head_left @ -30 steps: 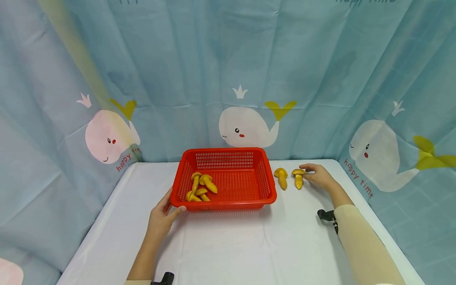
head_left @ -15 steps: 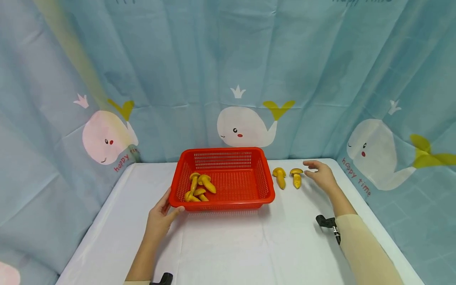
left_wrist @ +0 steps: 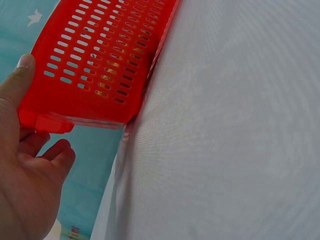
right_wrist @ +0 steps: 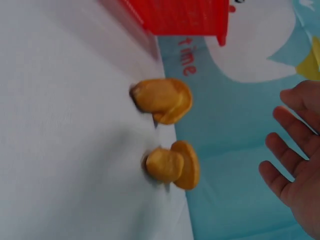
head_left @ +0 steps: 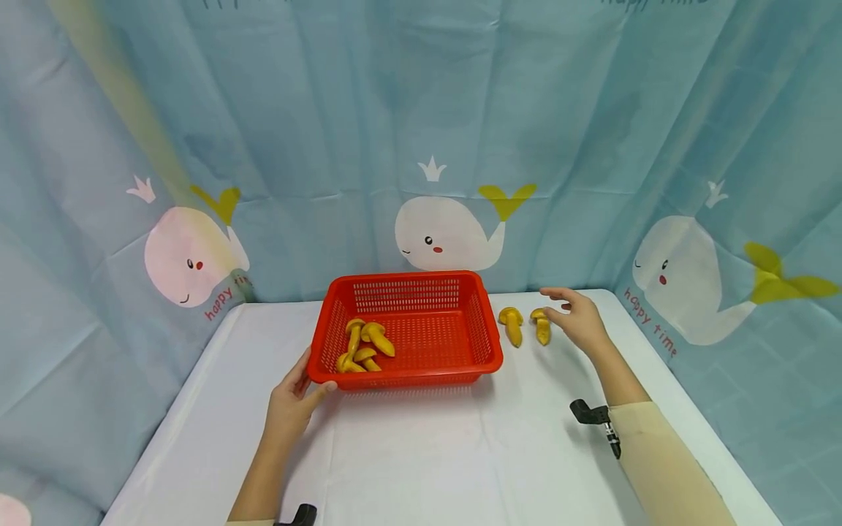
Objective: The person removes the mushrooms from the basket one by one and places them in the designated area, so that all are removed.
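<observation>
My left hand (head_left: 289,405) grips the front left corner of a red plastic basket (head_left: 408,379), its thumb on the outer wall and its fingers at the rim in the left wrist view. Several yellow-brown mushrooms (head_left: 378,338) lie in the basket's left part. To the right of the basket, two more mushrooms lie on the table, a left one (head_left: 513,328) and a right one (head_left: 542,332). My right hand (head_left: 579,318) hovers by the right one, fingers apart and holding nothing; its thumb overlaps the cap in the head view. The right wrist view shows both mushrooms (right_wrist: 161,97) beside the spread fingers.
A white cloth (head_left: 408,453) covers the table. A blue curtain (head_left: 355,131) with printed whales hangs right behind the table's back edge and along both sides. Black wrist-worn devices (head_left: 588,413) sit below the hands.
The right hand's fingers were at the right mushroom's cap, drew off to the right, then came back left over it. The left hand keeps its grip. The head view has shifted slightly.
</observation>
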Demonstrator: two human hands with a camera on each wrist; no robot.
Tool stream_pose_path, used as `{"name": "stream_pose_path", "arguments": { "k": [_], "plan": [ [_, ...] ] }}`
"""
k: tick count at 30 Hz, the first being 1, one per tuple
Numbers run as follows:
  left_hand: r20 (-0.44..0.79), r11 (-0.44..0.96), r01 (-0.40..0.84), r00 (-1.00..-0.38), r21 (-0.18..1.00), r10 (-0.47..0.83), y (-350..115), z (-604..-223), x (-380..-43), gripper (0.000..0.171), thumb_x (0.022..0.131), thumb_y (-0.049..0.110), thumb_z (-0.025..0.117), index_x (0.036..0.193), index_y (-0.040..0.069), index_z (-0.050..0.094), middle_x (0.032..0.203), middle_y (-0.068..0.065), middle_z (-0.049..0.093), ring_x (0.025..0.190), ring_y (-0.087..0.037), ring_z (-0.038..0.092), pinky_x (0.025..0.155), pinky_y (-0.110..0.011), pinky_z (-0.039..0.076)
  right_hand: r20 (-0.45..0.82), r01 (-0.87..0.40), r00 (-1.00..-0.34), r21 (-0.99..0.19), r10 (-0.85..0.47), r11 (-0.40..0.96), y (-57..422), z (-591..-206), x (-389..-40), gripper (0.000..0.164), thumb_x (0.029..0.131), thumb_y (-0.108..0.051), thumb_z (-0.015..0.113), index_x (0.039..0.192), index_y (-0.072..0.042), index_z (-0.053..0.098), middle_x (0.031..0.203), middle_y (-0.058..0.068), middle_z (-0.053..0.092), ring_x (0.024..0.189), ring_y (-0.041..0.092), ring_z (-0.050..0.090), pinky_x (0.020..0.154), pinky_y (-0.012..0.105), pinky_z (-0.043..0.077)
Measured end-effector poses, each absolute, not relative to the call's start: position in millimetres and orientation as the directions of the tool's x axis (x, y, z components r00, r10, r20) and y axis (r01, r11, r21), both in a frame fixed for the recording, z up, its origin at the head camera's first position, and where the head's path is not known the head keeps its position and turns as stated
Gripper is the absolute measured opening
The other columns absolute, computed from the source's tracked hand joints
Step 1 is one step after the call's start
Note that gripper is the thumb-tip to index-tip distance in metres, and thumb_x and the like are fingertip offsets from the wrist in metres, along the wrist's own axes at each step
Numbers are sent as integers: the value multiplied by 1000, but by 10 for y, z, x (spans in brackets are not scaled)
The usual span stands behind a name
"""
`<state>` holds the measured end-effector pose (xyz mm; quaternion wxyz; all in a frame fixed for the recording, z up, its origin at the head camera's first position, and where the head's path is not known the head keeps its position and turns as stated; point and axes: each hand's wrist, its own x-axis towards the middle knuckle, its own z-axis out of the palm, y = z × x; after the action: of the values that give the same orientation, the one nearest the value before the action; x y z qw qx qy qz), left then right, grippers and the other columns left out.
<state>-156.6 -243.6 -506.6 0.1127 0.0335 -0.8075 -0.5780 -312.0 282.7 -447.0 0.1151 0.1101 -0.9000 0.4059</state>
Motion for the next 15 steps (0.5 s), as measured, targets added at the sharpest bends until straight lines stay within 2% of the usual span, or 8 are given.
{"name": "stream_pose_path", "arguments": {
  "k": [6,10,15],
  "plan": [
    [133,338,59,-971,939,-198,-2446,-5082,-1574,90,87,36,81,162,25,32,164,1,37,151,-22,37,110,-23,40,292,-307,-948,-726,-128,616,2647,-4352,-3025,40,98,-16,71,137,-11,64,139,16,62,129,38,53,111,60,44],
    [136,334,62,-970,941,-203,-2445,-5099,-1587,90,87,37,81,162,27,33,164,4,38,150,-20,38,109,-18,39,300,-328,-942,-738,-149,590,2531,-4308,-2978,39,97,-17,71,136,-14,66,139,14,62,127,37,54,109,60,45],
    [142,337,67,-969,939,-202,-2434,-5096,-1583,90,87,36,82,162,26,33,164,5,37,150,-21,38,109,-18,40,304,-354,-935,-761,-183,544,2372,-4248,-2935,39,96,-16,72,135,-14,66,138,12,63,128,36,54,109,58,46]
  ]
}}
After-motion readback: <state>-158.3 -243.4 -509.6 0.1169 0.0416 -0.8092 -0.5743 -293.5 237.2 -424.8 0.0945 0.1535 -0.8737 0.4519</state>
